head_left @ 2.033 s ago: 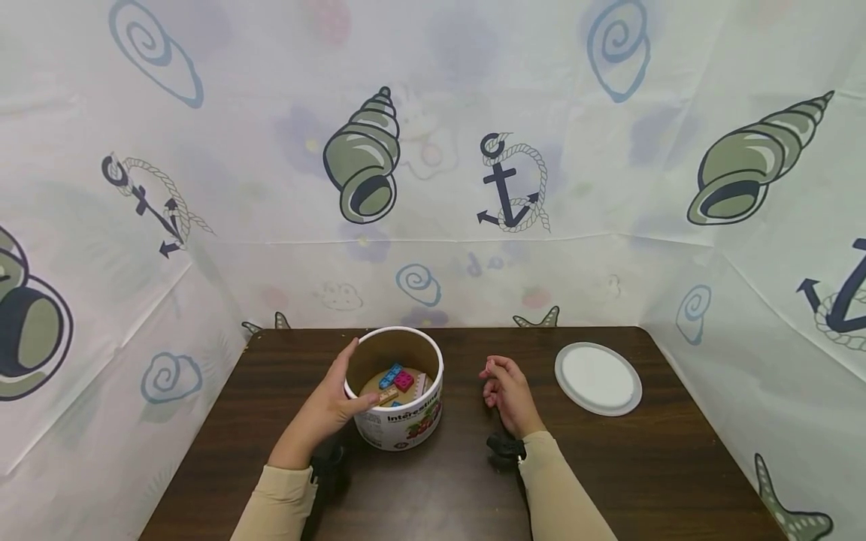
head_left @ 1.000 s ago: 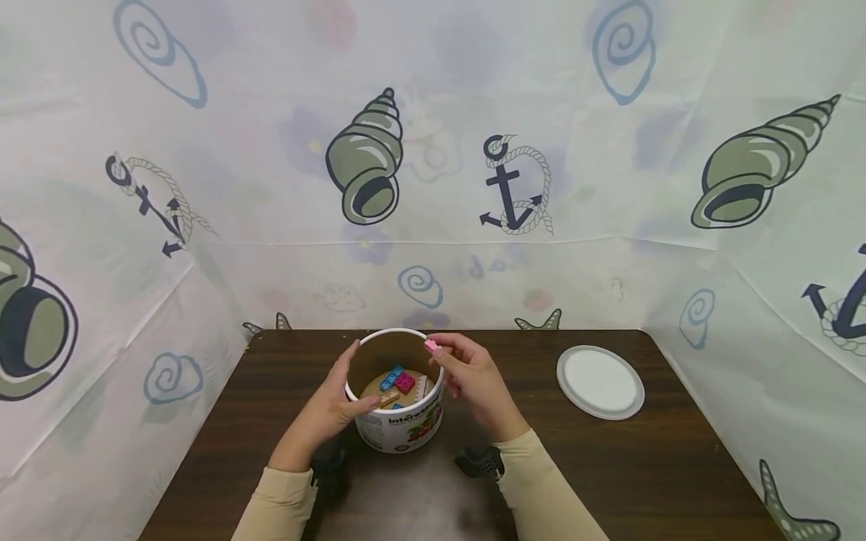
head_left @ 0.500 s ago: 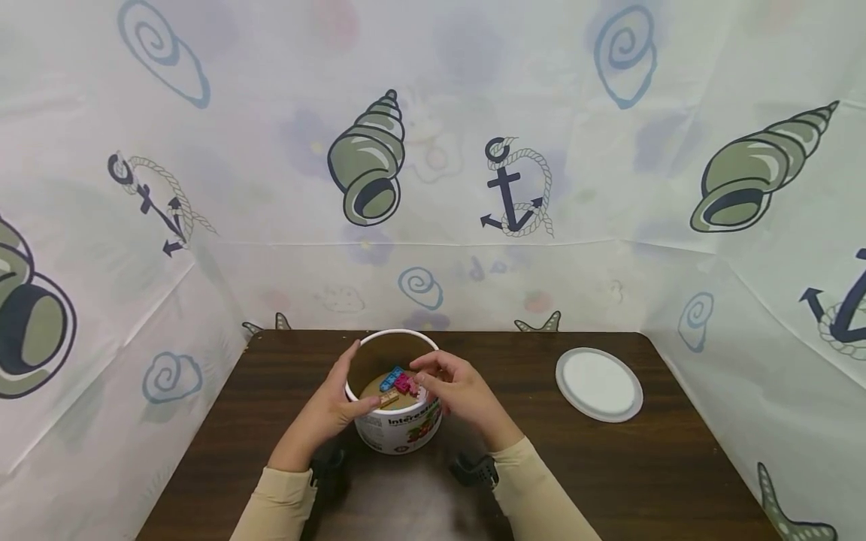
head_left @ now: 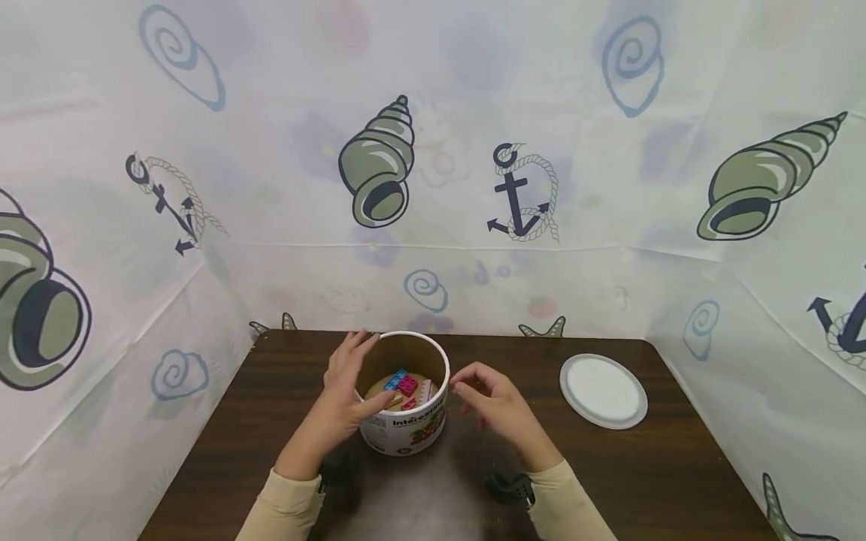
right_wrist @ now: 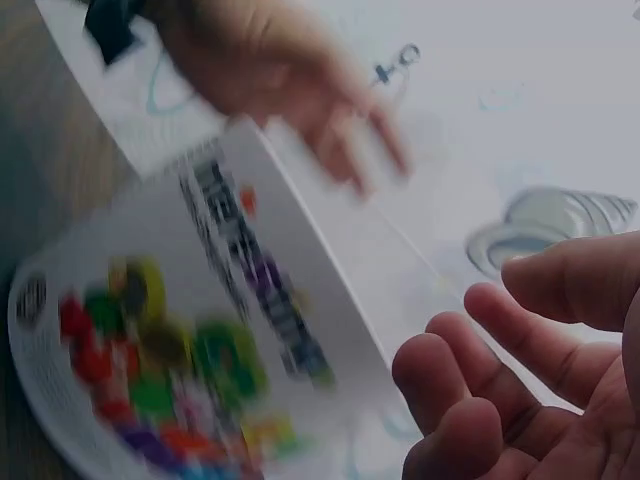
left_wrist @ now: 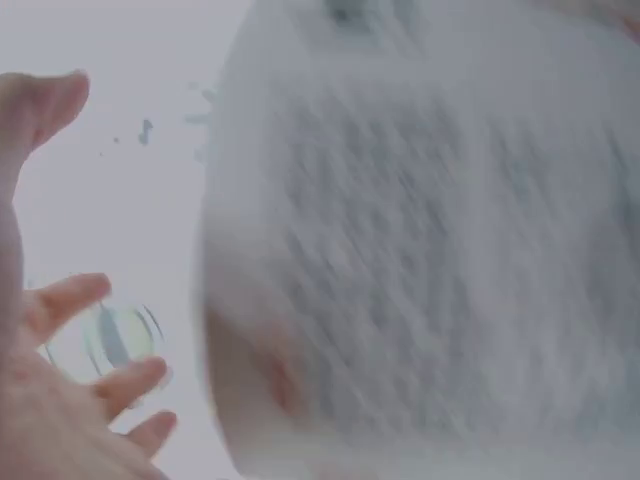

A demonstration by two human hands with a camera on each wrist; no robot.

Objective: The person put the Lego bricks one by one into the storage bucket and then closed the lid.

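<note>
A white round tub (head_left: 382, 432) with a printed label stands on the table. Several toy building bricks lie on its bottom: a blue brick (head_left: 396, 378), a magenta brick (head_left: 407, 385), a light pink brick (head_left: 426, 391) and a small pink brick (head_left: 409, 403) near the front wall. My left hand (head_left: 338, 402) is at the tub's left side with fingers spread; in the left wrist view its fingers (left_wrist: 130, 385) stand apart from the wall. Just right of the rim is my right hand (head_left: 504, 409), loosely bent and holding nothing, as the right wrist view shows its fingers (right_wrist: 500, 360).
A white round lid or plate (head_left: 604, 391) lies on the right of the dark wooden table (head_left: 676, 466). A pale cloth (head_left: 460, 195) printed with shells and anchors hangs around the back and sides. A black strap device (head_left: 509, 488) sits at the right wrist.
My right hand brought a pink brick over the tub, let it go inside and drew back to the right. My left hand has loosened from the rim.
</note>
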